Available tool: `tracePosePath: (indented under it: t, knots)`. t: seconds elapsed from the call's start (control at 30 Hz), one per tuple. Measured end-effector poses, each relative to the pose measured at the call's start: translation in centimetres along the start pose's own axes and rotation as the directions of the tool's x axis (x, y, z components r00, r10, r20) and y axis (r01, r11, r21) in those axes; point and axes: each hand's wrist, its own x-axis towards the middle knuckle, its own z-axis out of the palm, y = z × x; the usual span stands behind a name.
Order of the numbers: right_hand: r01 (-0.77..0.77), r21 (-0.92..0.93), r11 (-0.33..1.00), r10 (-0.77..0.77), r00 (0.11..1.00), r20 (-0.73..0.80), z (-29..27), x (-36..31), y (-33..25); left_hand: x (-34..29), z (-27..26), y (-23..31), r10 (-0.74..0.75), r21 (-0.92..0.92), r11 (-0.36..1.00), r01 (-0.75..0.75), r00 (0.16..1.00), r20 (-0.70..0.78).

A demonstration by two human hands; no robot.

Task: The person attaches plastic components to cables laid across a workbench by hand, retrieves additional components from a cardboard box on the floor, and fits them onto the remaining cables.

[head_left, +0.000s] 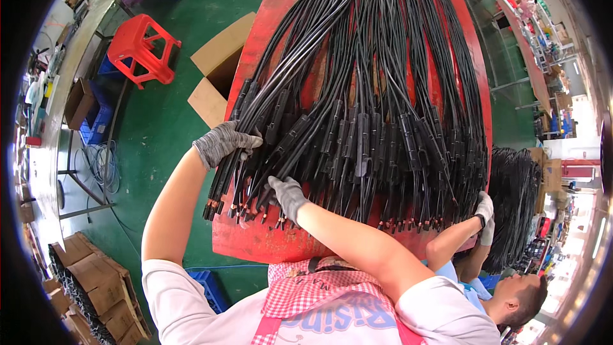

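Many long black cables (pixel 357 57) lie across the red tabletop (pixel 255 243), with black rectangular connector pieces (pixel 363 147) along them and bare copper-coloured ends near the front edge. My left hand (pixel 223 145), in a grey knit glove, is wrapped round a thick bundle of cables at the left side. Their cut ends (pixel 214 207) stick out below it. My right hand (pixel 290 199), gloved too, has its fingers curled in at cables just right of that bundle; its fingertips are partly hidden among them.
A co-worker's gloved hand (pixel 485 207) is at the table's right edge, by more black cables (pixel 514 198). An open cardboard box (pixel 220 57) and a red stool (pixel 143 51) stand left of the table. Stacked cartons (pixel 96 275) are at lower left.
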Motion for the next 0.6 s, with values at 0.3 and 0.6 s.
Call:
tracePosePath:
  t: [0.3,0.6]
  knots:
    - [0.817,-0.273,0.508,-0.804,0.563,0.191,-0.2,-12.5,-7.5,-1.3,5.0,2.4,0.109,-0.321,0.947,-0.021,0.960,0.257]
    - [0.967,-0.205,0.149,-0.580,0.253,0.775,-0.7,-9.9,-2.1,-1.6,-1.1,7.1,0.129,0.665,0.745,-0.044,0.989,-0.079]
